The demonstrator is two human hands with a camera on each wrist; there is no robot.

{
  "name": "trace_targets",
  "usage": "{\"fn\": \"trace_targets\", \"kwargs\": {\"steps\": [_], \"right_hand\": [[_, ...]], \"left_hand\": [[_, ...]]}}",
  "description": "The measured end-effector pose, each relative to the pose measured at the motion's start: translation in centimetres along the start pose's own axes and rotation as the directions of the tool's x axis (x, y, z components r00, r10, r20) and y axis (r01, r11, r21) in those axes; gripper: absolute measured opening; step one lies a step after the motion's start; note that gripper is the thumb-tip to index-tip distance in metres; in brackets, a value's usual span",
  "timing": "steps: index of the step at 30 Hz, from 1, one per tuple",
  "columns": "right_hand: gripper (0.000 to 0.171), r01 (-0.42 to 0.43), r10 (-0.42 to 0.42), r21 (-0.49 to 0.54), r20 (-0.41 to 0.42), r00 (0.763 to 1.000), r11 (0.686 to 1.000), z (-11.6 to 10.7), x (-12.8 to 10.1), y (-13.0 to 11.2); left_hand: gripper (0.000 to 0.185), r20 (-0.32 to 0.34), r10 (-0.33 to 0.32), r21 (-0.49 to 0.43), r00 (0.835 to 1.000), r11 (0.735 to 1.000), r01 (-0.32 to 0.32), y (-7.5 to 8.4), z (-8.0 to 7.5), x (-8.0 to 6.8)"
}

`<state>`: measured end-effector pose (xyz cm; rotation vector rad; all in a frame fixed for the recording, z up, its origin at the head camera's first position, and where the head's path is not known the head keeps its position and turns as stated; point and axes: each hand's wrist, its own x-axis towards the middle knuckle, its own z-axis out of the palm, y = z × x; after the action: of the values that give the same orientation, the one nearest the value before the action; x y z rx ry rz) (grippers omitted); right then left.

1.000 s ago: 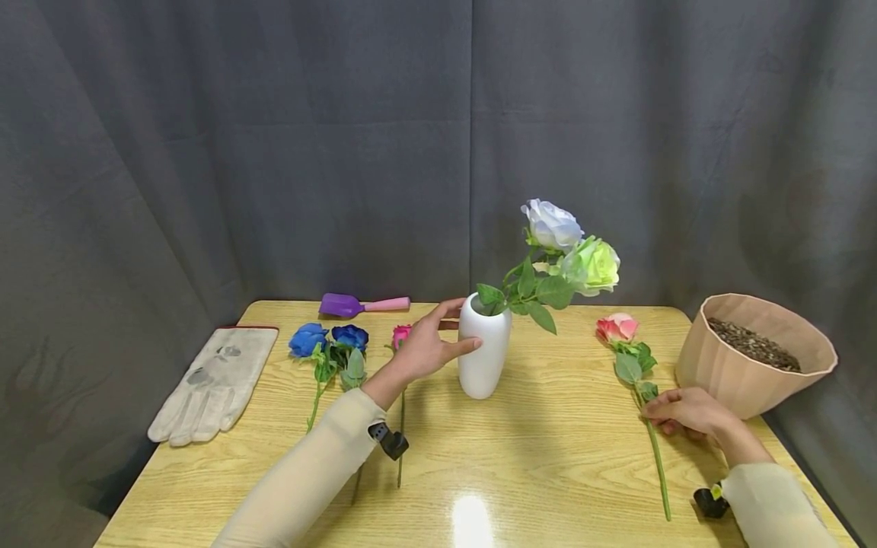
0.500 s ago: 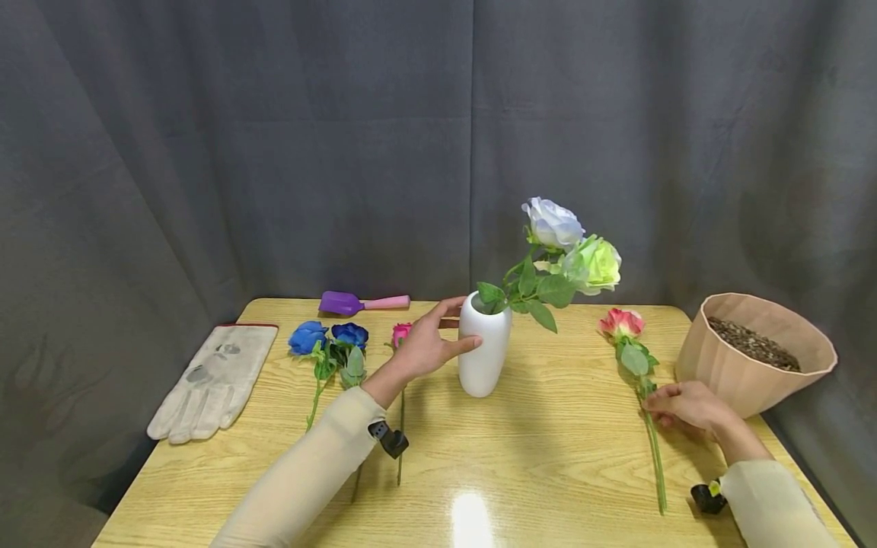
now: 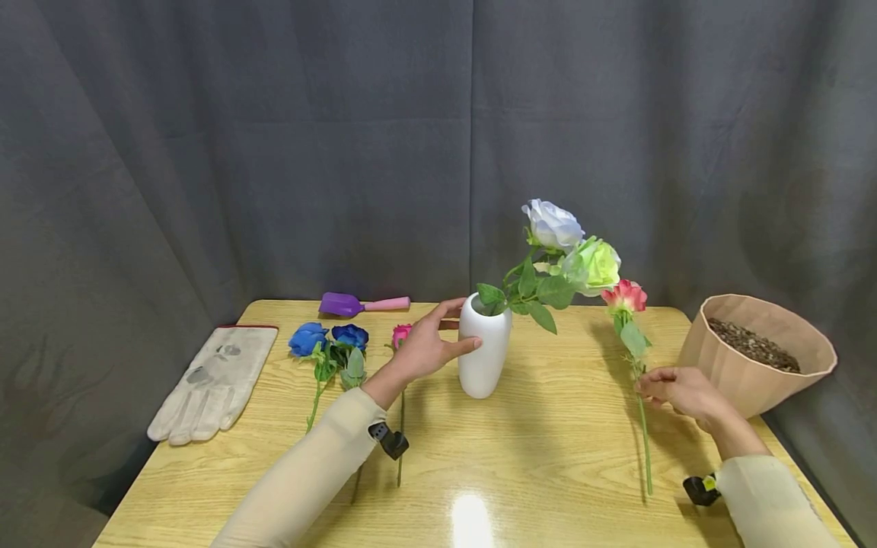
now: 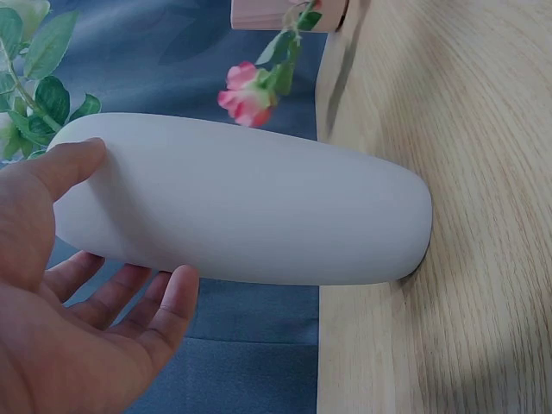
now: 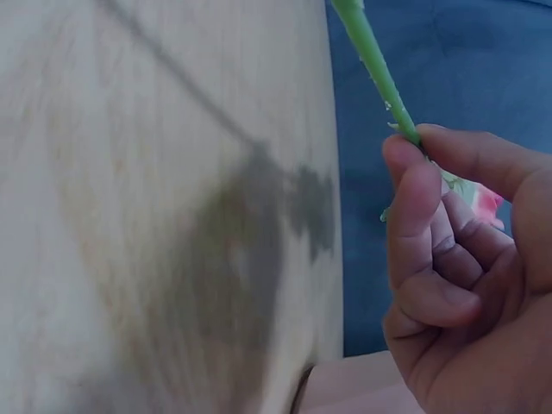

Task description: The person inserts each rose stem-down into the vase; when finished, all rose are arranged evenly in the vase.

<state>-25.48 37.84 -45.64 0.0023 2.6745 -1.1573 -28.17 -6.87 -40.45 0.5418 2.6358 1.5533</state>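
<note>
HEAD: left sleeve (image 3: 308, 472) cropped, 7 o'clock | LEFT WRIST: planter (image 4: 259, 15) cropped, 12 o'clock | RIGHT WRIST: rose stem (image 5: 379, 73) cropped, 1 o'clock; bloom (image 5: 488, 207) part-hidden, 3 o'clock

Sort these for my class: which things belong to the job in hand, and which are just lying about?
Belonging to the job:
white vase, held by the left hand
coral rose, held by the right hand
white rose and green rose, in the vase

Lying about, it seems:
bright blue rose, dark blue rose, magenta rose
purple scoop
pale glove
pot
</note>
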Motion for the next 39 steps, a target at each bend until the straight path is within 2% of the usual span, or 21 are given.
{"fn": "trace_targets", "kwargs": {"steps": [8, 19, 27, 32, 36, 39], "right_hand": [[0.04, 0.048, -0.048, -0.007, -0.063, 0.997, 0.999, 0.2, 0.0, -1.7], [0.039, 0.104, -0.095, 0.051, -0.151, 0.984, 0.993, 0.0, -0.5, -4.7], [0.047, 0.141, -0.123, 0.076, -0.206, 0.971, 0.987, 0.1, -0.8, -6.2], [0.044, 0.155, -0.126, 0.108, -0.232, 0.964, 0.982, 0.3, -0.6, -7.0], [0.038, 0.193, -0.145, 0.166, -0.261, 0.954, 0.967, 0.5, -0.5, -7.9], [0.028, 0.237, -0.165, 0.237, -0.287, 0.944, 0.942, 0.8, -0.5, -8.6]], "left_hand": [[0.081, 0.0, -0.001, -0.004, 1.0, 1.0, 0.001, 0.1, 0.1, -0.1], [0.079, -0.006, 0.004, -0.002, 1.0, 1.0, -0.004, 0.0, 0.1, 0.0], [0.08, -0.009, -0.002, -0.008, 1.0, 1.0, 0.001, 0.0, 0.2, 0.0], [0.079, -0.012, 0.004, -0.009, 1.0, 1.0, -0.004, -0.1, 0.2, 0.1], [0.079, -0.015, 0.008, -0.004, 1.0, 1.0, -0.008, -0.2, 0.2, 0.1], [0.079, -0.014, 0.007, -0.002, 1.0, 1.0, -0.007, -0.2, 0.2, 0.1]]}}
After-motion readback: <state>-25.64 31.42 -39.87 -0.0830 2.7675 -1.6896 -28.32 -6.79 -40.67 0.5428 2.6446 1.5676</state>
